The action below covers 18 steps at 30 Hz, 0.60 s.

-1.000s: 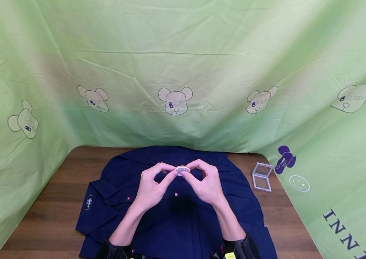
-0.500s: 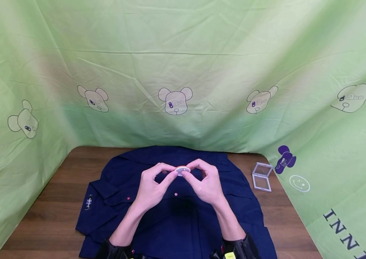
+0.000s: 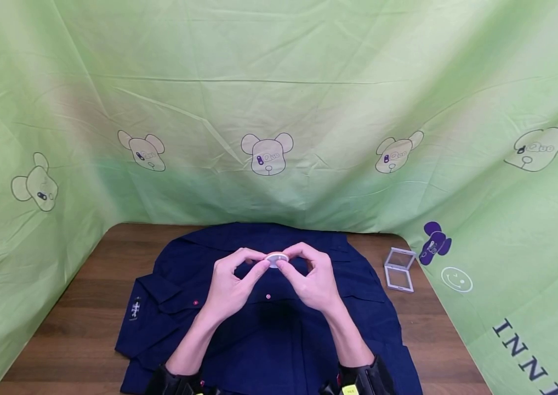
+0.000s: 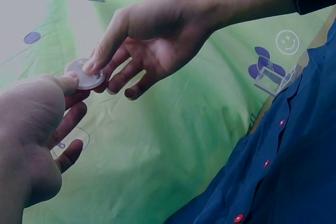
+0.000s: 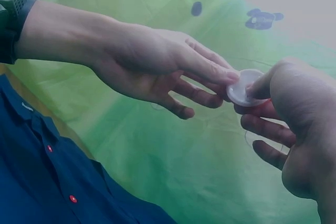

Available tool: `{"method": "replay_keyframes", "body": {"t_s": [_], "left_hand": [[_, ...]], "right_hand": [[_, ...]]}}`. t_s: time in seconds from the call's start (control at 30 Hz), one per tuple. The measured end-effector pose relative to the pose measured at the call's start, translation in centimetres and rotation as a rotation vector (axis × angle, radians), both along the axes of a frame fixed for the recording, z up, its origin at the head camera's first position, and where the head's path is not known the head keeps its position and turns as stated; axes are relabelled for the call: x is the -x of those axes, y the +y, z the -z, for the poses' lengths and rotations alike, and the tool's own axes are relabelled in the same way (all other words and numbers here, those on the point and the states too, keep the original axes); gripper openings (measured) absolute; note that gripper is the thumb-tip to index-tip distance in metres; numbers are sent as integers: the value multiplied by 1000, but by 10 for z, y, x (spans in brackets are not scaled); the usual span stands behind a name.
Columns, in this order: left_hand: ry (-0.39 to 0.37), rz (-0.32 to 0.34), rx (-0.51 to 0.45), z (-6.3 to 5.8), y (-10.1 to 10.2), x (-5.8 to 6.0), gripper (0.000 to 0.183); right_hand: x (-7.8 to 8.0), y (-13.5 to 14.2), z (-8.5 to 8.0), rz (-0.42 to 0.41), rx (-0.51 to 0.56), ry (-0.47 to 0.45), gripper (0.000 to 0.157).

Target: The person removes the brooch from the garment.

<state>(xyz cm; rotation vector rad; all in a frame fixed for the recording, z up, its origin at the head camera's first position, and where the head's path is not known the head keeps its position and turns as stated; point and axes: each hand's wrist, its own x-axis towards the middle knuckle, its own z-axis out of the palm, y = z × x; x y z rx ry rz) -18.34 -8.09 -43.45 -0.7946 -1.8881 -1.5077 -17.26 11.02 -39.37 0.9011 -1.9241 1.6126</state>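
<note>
A small round white disc with a reddish far edge is raised above a spread navy shirt. My left hand pinches its left edge between thumb and forefinger. On the opposite edge, my right hand grips it the same way. Seen from the right wrist, the pale, shallow-rimmed face of the disc is partly covered by both thumbs; its far side is hidden. The other fingers of both hands curve loosely below the disc, as the left wrist view shows.
An open clear square case stands on the wooden table to the right of the shirt. Green cloth printed with bear heads hangs behind the table and along both sides. The shirt has red buttons.
Both hands keep their pinch on the white disc, which tilts very slightly. Hands and disc shift a few pixels left; the shirt and case stay put.
</note>
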Motion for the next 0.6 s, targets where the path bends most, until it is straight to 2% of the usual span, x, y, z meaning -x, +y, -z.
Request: {"method": "replay_keyframes", "body": {"t_s": [0.13, 0.37, 0.6], "left_hand": [[-4, -4, -6, 0, -1, 0, 9], [13, -12, -9, 0, -1, 1, 10], [44, -46, 14, -2, -2, 1, 13]], "right_hand": [[0, 0, 1, 3, -7, -9, 16], [19, 7, 29, -12, -8, -17, 18], [21, 8, 31, -12, -23, -13, 16]]}}
